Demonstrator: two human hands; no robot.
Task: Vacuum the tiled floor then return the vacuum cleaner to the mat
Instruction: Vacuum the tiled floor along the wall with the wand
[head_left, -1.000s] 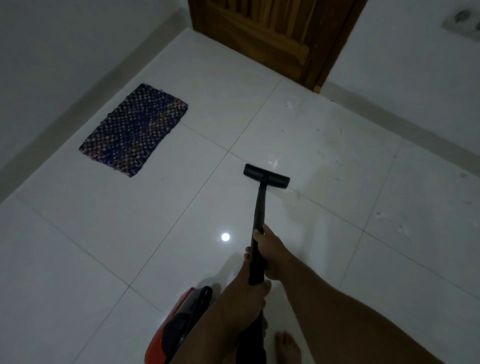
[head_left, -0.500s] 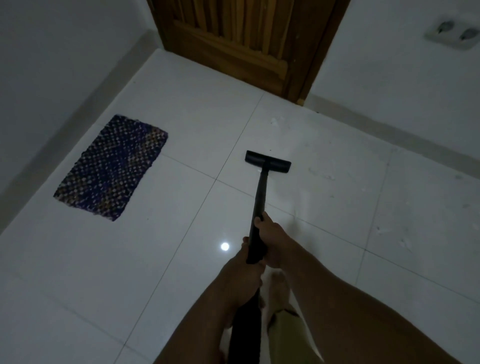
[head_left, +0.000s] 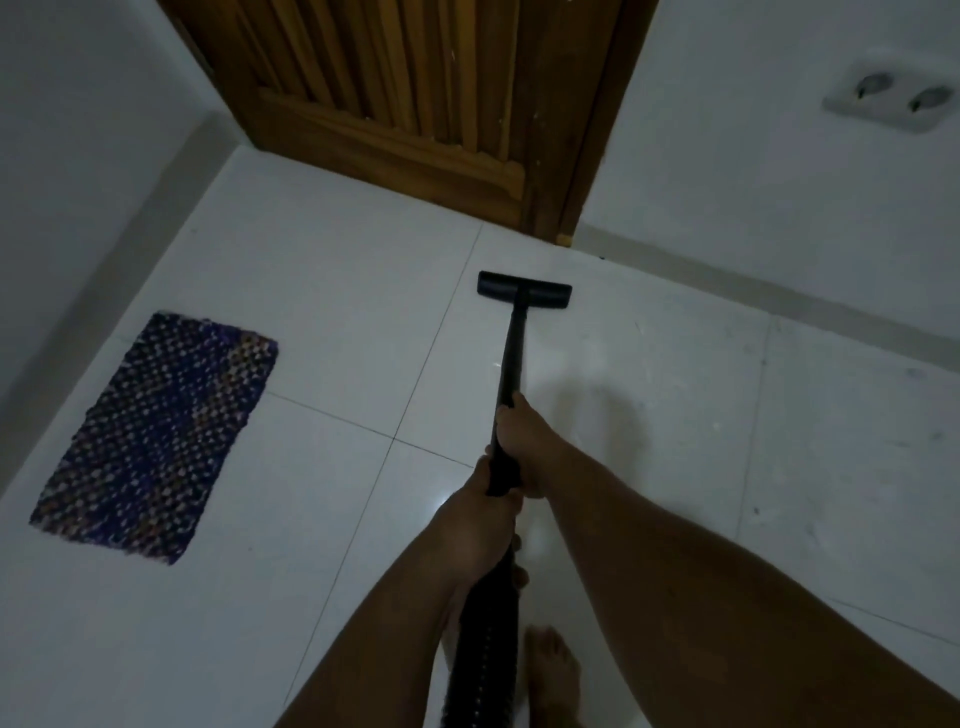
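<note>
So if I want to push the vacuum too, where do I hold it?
Hold the wand, the long thin black tube, from behind and above, with the nozzle pointing away from you on the floor. It is slim enough for fingers to wrap round. The right hand grips further along it, the left hand lower down, near the ribbed hose.

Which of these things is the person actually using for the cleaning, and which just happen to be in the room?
In use: vacuum wand, floor nozzle, ribbed hose, tiled floor, woven mat, left hand, right hand.

Just there: wooden door, wall socket.
</note>
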